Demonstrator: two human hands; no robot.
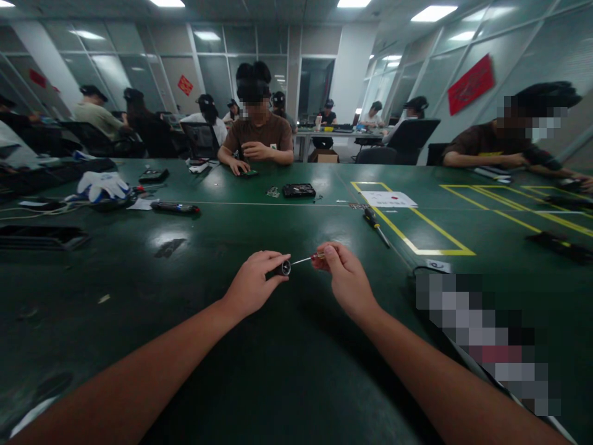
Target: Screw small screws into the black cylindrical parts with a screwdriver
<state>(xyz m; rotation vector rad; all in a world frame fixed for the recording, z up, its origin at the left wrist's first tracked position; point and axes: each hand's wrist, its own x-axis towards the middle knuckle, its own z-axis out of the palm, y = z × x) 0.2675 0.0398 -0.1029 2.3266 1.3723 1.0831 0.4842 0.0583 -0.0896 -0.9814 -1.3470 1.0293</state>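
Between the thumb and fingers of my left hand (254,281) is a small black round part (285,268) with a silvery ring on its face; its exact kind is not clear. My right hand (346,272) pinches a slim screwdriver (304,261) by its reddish handle. The thin metal shaft points left, its tip at or very near the round part's face; I cannot tell whether they touch. Both hands are held above the green table (287,371), near the middle of the view.
A yellow-black screwdriver (377,227) lies beyond my right hand, by yellow tape outlines and a paper sheet (389,199). Ahead is a black tray (299,190); leftward, a dark pen-like tool (176,208) and white gloves (102,186). A person (257,133) works opposite. A blurred-out object lies front right.
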